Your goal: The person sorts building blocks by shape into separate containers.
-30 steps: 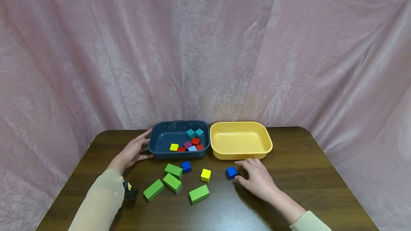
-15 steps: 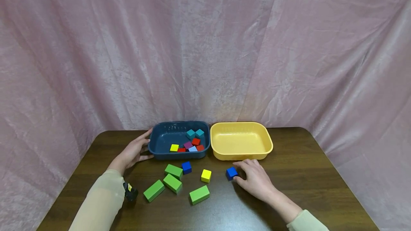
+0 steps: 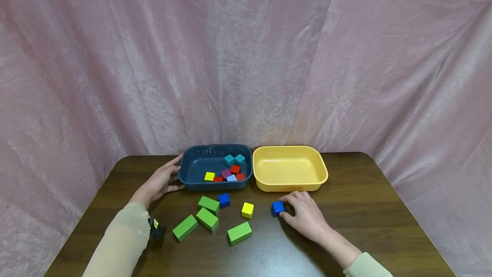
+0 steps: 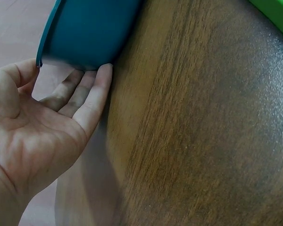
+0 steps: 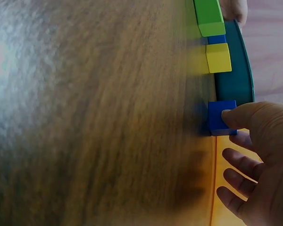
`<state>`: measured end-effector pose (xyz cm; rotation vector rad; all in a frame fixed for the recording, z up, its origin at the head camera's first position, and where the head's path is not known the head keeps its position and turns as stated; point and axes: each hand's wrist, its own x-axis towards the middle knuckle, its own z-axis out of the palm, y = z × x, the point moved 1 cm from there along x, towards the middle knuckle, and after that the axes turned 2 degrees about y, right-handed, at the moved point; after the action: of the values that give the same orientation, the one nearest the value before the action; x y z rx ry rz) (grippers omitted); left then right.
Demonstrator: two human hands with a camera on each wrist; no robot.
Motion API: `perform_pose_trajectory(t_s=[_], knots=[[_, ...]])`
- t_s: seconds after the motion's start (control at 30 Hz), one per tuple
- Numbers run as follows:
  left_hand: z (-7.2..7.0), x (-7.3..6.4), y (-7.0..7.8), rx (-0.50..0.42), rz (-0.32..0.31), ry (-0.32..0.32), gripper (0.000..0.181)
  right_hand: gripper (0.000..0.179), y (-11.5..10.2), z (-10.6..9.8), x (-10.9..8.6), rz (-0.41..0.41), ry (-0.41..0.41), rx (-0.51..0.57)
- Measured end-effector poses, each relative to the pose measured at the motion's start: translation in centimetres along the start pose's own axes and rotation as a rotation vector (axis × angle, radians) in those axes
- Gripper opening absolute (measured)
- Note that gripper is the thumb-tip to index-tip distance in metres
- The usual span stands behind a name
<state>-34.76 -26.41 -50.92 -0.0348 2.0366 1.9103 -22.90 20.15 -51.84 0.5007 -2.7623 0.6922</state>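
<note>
My left hand (image 3: pixel 159 184) rests against the left end of the dark blue basin (image 3: pixel 215 186). In the left wrist view its thumb meets the basin's rim and the outstretched fingers touch the teal-looking wall (image 4: pixel 89 35). Inside the basin lie small cubes in yellow, red, purple, light blue and teal (image 3: pixel 229 160). My right hand (image 3: pixel 305 216) pinches a blue cube (image 3: pixel 277 208) on the table before the yellow basin (image 3: pixel 290 187). In the right wrist view the thumb lies on the near face of that blue cube (image 5: pixel 217 113), with the index finger behind it and the other fingers spread.
A yellow cube (image 3: pixel 247 210) and a second blue cube (image 3: pixel 224 200) sit on the wooden table (image 3: pixel 384 225). Several green blocks (image 3: pixel 239 233) lie about the left and middle. Behind the table hangs a pink curtain (image 3: pixel 246 63). A black device (image 3: pixel 156 229) is by the left sleeve.
The right hand has moved slightly left, and its thumb and index finger have closed in on the blue cube. The left hand stays at the dark blue basin.
</note>
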Motion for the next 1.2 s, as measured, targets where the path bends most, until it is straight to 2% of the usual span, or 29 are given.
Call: perform_pose_trajectory(t_s=[0.37,0.77,1.2], knots=[[0.1,0.0,-0.1,-0.004,-0.009,0.015,0.058,0.028,0.0,-0.1,-0.5,-0.030,0.008,-0.014],[0.4,-0.3,0.2,0.000,-0.001,-0.010,0.059,0.029,-0.7,-1.4,-0.6,-0.071,0.057,-0.002],[0.2,-0.2,0.1,0.012,0.004,-0.004,0.058,0.032,-2.4,-4.0,1.3,-0.129,0.147,0.053]])
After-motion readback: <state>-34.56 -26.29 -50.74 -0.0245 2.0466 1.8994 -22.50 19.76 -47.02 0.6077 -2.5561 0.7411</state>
